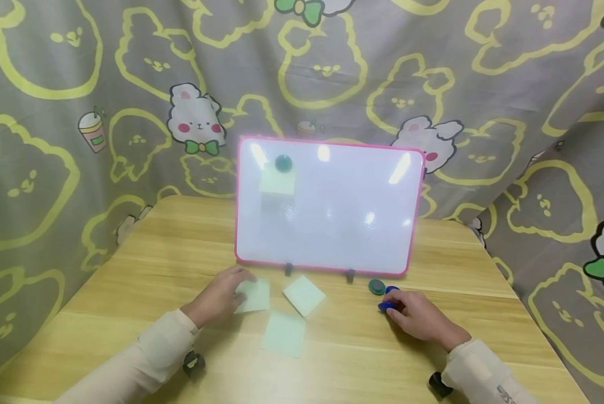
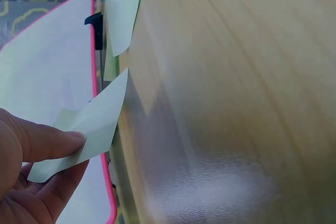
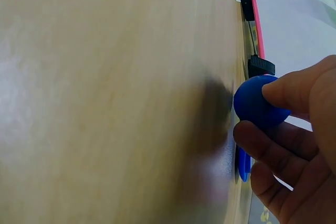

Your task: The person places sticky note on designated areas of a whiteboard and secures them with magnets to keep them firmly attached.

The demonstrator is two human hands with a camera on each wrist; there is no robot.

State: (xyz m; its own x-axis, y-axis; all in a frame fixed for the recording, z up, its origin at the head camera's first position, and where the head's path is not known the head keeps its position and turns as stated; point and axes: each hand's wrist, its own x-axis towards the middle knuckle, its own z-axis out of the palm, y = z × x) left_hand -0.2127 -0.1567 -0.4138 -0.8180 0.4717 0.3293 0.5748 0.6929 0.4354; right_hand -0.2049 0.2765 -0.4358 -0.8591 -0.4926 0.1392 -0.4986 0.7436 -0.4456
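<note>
My left hand (image 1: 220,297) pinches a pale green sticky note (image 1: 255,295) between thumb and fingers; in the left wrist view this note (image 2: 97,127) tilts up off the table. A round blue magnet (image 3: 257,102) is held between the thumb and fingers of my right hand (image 1: 420,315). Beside that hand lie a second blue magnet (image 1: 392,289) and a green magnet (image 1: 376,287). Two more sticky notes, one turned cornerwise (image 1: 304,295) and one nearer me (image 1: 284,334), lie between the hands.
A whiteboard (image 1: 332,213) with a pink frame stands on black feet (image 1: 350,275) at the table's back. On its upper left, a dark green magnet (image 1: 284,163) sits over a sticky note (image 1: 277,179). Behind the wooden table (image 1: 362,365) hangs a patterned curtain (image 1: 261,67).
</note>
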